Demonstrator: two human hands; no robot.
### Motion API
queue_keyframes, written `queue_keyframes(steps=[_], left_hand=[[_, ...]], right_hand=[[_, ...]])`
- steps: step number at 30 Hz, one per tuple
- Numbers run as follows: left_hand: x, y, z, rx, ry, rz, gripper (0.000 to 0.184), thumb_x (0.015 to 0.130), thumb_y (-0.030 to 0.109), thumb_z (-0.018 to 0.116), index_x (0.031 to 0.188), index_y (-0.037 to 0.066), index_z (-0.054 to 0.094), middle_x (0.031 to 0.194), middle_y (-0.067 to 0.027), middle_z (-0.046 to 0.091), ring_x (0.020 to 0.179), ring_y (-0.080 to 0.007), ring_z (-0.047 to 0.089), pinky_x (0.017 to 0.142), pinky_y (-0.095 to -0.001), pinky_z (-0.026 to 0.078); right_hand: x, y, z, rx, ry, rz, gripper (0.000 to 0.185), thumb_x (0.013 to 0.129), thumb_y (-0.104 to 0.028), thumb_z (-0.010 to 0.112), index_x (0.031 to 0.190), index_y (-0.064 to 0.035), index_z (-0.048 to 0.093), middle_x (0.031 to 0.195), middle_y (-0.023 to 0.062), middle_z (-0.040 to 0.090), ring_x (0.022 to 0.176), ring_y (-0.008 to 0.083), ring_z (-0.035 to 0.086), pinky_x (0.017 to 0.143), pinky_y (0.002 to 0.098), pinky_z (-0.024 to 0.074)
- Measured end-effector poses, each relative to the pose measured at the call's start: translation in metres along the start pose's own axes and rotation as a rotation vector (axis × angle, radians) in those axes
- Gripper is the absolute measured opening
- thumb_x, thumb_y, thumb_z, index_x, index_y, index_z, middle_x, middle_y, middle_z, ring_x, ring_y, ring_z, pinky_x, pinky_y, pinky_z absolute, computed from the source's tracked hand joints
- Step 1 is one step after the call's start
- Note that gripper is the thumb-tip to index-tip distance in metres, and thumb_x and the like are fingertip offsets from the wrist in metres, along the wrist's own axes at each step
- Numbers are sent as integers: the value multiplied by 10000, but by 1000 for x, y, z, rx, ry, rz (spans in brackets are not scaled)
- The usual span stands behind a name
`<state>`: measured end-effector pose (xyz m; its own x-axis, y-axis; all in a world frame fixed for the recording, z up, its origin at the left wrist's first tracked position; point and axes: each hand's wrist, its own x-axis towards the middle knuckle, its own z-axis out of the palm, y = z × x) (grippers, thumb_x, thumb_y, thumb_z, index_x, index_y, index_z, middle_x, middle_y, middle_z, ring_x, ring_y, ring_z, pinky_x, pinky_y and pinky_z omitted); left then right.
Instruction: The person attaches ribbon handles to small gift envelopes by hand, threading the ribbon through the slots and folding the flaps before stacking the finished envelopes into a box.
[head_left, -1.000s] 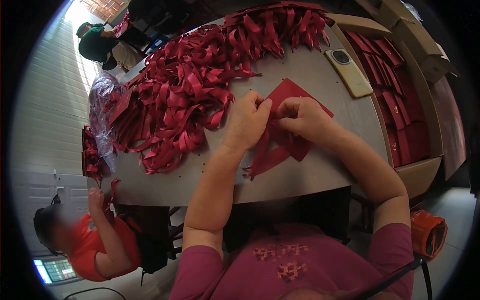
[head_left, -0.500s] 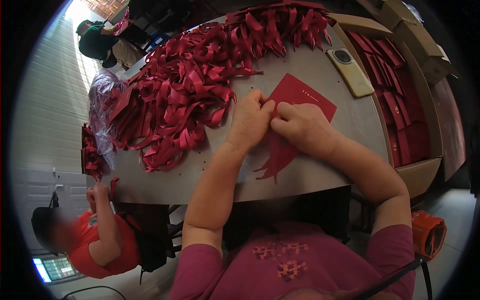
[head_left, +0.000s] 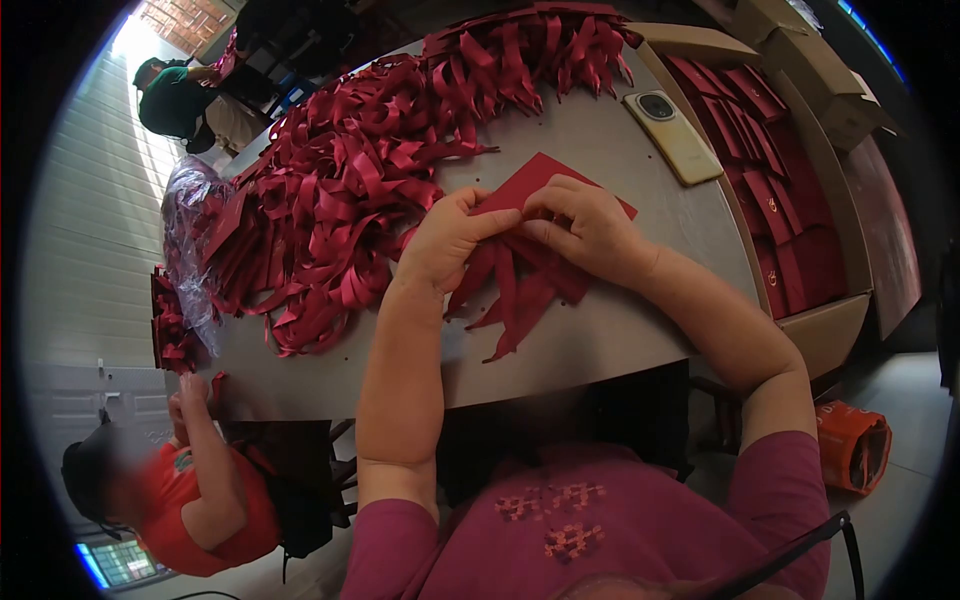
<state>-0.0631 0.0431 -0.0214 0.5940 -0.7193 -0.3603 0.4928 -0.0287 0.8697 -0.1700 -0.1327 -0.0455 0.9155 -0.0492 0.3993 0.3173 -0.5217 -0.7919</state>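
Note:
A dark red paper piece (head_left: 535, 178), like a flat card or small bag, is under my hands on the grey table. My left hand (head_left: 447, 238) grips its left edge, thumb on top and fingers beneath. Close beside that thumb, my right hand (head_left: 590, 232) is closed, thumb and fingers pinching the red ribbon at the middle of the piece. Loose ribbon tails (head_left: 522, 305) fan out below my hands towards the table's front edge. The exact pinch point is partly hidden by my fingers.
A big heap of red ribbons (head_left: 345, 190) covers the left and back of the table (head_left: 590, 345). A phone (head_left: 675, 140) lies right of my hands, beside a cardboard box (head_left: 850, 230) of red paper pieces. A co-worker in red (head_left: 215, 515) sits at left.
My hands have shifted from tight fists side by side to a looser hold, the left now along the edge. Ribbon tails are more spread. The view has moved slightly.

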Motion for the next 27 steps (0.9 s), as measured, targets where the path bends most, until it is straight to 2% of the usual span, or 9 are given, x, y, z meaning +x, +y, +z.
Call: queue_keyframes(steps=[7,9,10,12,14,16,21,23,27], left_hand=[[0,-8,-2,544,71,259,407,796,31,699,1171,-36,556,1008,-107,650,891,-176,639,784,-284,514],[-3,-9,-5,900,261,448,309,797,94,700,1065,-20,596,978,-133,653,837,-230,647,741,-324,508],[-12,-2,0,905,257,444,309,797,94,700,1065,-20,596,978,-133,653,837,-230,647,741,-324,508],[-39,11,12,1239,368,431,221,790,145,708,914,-10,612,925,-153,635,781,-282,625,693,-367,489],[-54,1,19,1161,325,385,184,758,135,725,835,14,608,863,-139,614,743,-307,601,658,-386,474],[-62,-19,25,1196,191,497,174,741,129,733,833,31,622,841,-132,588,753,-311,591,668,-397,471],[-64,-50,23,1261,297,612,160,729,72,738,833,24,626,855,-111,581,739,-271,568,659,-346,466],[-64,-51,22,1342,325,671,99,750,66,680,805,39,602,873,-126,572,822,-339,578,699,-423,473],[-64,-51,18,1550,288,812,96,754,32,639,848,20,623,874,-126,591,794,-334,585,695,-406,481]], right_hand=[[-2,9,11,-343,-88,-23,250,821,-250,699,968,-74,601,942,95,566,827,276,607,704,383,489],[0,8,11,-379,-85,-17,280,811,-300,702,949,-82,592,942,103,558,843,295,604,719,408,487],[0,8,10,-365,-99,1,286,822,-320,690,946,-82,591,946,106,560,860,301,602,730,412,485],[1,11,9,-347,-110,25,293,833,-339,677,944,-82,590,949,109,563,877,308,600,741,417,484],[2,14,9,-293,-108,57,315,850,-372,656,955,-82,591,953,114,565,883,316,601,743,421,485],[2,15,10,-318,-110,44,322,855,-376,649,967,-80,590,960,117,565,889,320,602,749,424,486],[-3,11,15,-413,-84,-7,300,830,-316,682,969,-72,578,940,109,548,839,305,589,703,413,478],[-2,8,15,-474,-114,15,316,824,-319,681,985,-72,566,955,116,542,855,318,587,713,425,480],[-2,5,16,-476,-110,20,331,817,-330,686,985,-73,562,956,119,544,860,323,589,718,431,482]])
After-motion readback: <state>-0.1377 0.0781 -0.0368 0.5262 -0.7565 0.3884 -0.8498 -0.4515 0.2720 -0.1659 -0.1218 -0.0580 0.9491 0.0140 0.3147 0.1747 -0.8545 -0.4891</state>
